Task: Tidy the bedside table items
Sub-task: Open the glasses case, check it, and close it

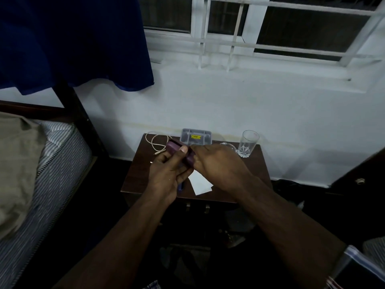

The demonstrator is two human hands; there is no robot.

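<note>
Two hands on one item: a small purple case [180, 153], held up over the dark wooden counter [141, 170], clear of its top.

Left hand [166, 176]: grip pinching the case, thumb laid across its near face, fingers curled beneath. Right hand [216, 165]: grip pressed together on the case's right end; its fingertips are hidden behind the knuckles, so exactly how they bear on it cannot be told.

Handling, judged from looks: rigid shell, rounded corners, smooth and possibly slick; light enough for one hand. Whether it has a hinge or lid cannot be made out. Best taken across the long faces, thumb opposing fingers, as the left hand has it; an end-only hold would likely let it pivot.

Other items, placed relative to the grip:
- Clear compartment box [195, 137] with yellow label, just beyond the grip, against the wall. Stiff plastic, light; contents could shift if tipped.
- Coiled pale cable [156, 140], beyond and left of the grip. Limp, tangles easily; gather by the coil.
- Drinking glass [248, 143], well right of the grip, upright, seemingly empty. Fragile, slippery; take round the body.
- White paper [200, 182], below the grip, flat. Flimsy; lift by an edge.
- Blue pen [180, 187], below the left hand, mostly hidden.
</note>
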